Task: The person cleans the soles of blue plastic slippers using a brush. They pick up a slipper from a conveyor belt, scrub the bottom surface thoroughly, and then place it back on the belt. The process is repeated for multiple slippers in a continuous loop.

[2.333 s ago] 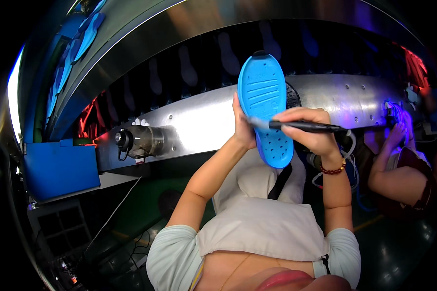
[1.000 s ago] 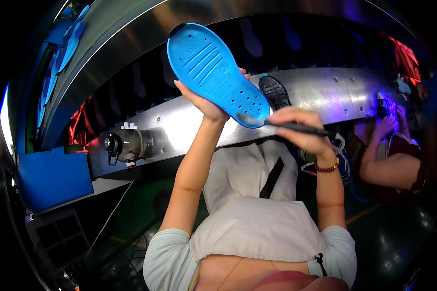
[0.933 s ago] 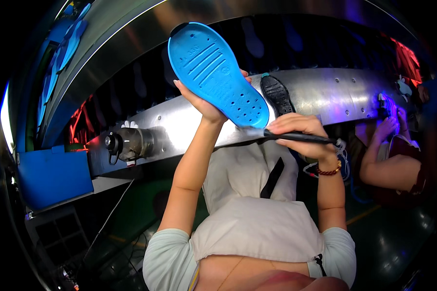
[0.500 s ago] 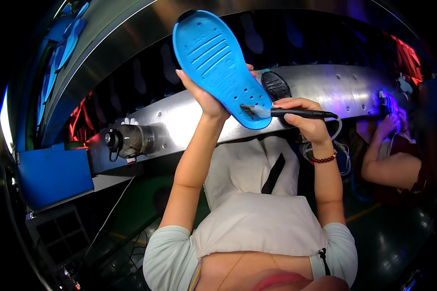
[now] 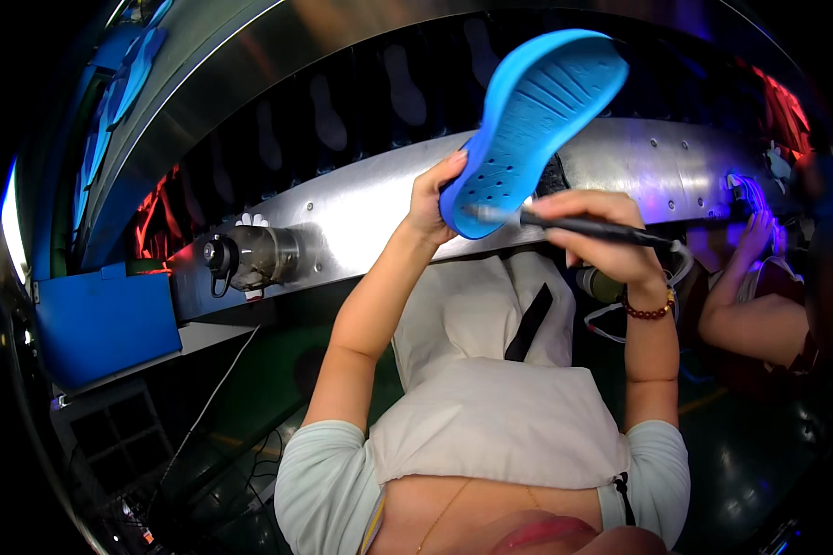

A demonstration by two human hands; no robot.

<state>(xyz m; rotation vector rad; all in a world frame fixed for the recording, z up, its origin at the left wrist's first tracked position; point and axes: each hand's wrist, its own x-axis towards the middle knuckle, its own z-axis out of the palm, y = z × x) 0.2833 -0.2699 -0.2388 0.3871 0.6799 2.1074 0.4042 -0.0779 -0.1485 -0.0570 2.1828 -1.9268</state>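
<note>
My left hand grips a bright blue shoe sole by its lower left edge, holding it tilted above the metal ledge. Rows of small holes and raised ribs mark the sole's face. In my right hand is a brush with a black pen-like handle, a pale tube or cord trailing from its back end. Its bristles, blurred, meet the sole near the lower end. Behind the blue sole, a dark sole on the ledge is mostly covered.
A dark line beyond the ledge carries several sole-shaped pieces. At left are a drink bottle, a blue bin and racked blue soles. To the right, a co-worker's hand is at work under purple light.
The blue sole has turned, its far end swinging right and its side wall now showing. My left hand has shifted to the sole's lower end. My right hand and brush have moved slightly right.
</note>
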